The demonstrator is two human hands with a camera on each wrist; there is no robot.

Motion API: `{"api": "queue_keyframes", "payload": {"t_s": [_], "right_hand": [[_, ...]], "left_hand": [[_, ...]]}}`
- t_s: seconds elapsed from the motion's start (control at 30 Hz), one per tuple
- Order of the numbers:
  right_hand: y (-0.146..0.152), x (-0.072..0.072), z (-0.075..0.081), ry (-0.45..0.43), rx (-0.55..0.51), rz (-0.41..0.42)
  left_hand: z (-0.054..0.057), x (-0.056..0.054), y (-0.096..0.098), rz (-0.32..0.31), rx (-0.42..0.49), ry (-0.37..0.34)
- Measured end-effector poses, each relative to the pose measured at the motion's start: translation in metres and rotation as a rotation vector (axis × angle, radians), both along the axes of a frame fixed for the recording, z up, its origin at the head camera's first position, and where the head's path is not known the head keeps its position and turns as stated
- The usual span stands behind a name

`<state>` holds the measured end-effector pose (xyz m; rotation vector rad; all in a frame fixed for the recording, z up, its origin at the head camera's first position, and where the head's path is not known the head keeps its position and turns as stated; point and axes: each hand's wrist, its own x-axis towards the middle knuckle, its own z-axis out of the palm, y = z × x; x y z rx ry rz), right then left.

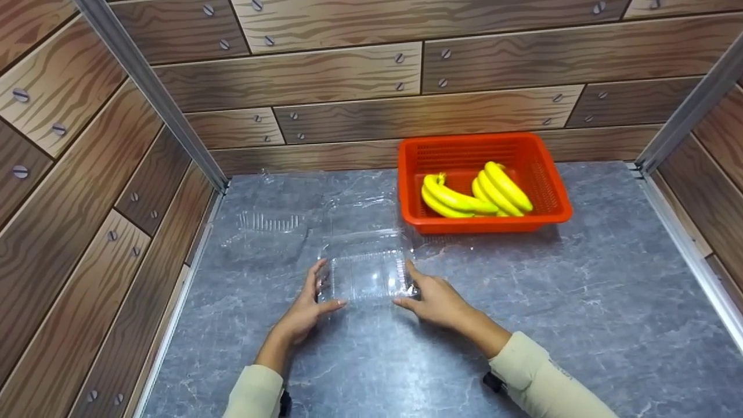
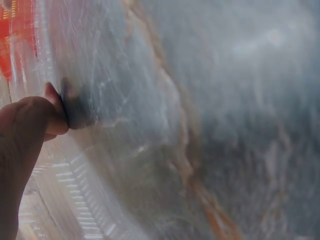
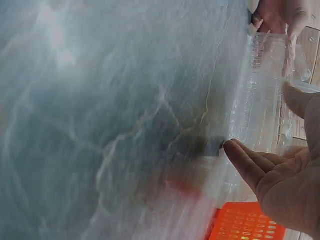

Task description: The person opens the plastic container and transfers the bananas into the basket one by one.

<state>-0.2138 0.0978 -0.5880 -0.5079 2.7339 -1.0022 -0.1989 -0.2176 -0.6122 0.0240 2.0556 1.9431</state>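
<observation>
A clear plastic clamshell container [image 1: 368,276] lies at the middle of the grey marbled table, with its transparent lid [image 1: 363,215] spread out behind it. My left hand [image 1: 305,305] touches the container's left side, thumb at the front corner. On the opposite side, my right hand [image 1: 438,299] spans the right front corner, thumb and fingers spread apart. In the right wrist view, the right fingers [image 3: 250,162] are straight and their tips meet the tabletop. Part of the left hand [image 2: 30,120] shows beside the plastic in the left wrist view; its other fingers are hidden.
A red perforated basket [image 1: 484,226] stands at the back right, holding two bunches of yellow bananas [image 1: 505,188]. More clear ribbed plastic [image 1: 270,223] lies at the back left, its outline hard to make out. Wood-patterned panels [image 1: 348,75] wall the table's back and sides.
</observation>
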Motion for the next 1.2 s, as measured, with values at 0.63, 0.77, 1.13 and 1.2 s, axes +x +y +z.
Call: {"api": "queue_keyframes", "payload": {"t_s": [0.63,0.77,1.13,1.2], "right_hand": [[-0.004,0.003,0.0,-0.013,-0.011,-0.051],[-0.008,0.003,-0.001,-0.02,-0.015,-0.07],[-0.012,-0.015,-0.002,-0.021,-0.047,-0.093],[-0.013,-0.018,-0.001,-0.023,-0.054,-0.101]], "left_hand": [[-0.002,-0.002,0.001,-0.013,0.024,-0.015],[-0.002,-0.004,0.0,0.001,0.031,-0.017],[-0.002,-0.02,0.006,0.075,-0.01,-0.061],[-0.002,-0.025,0.008,0.089,-0.013,-0.06]]}}
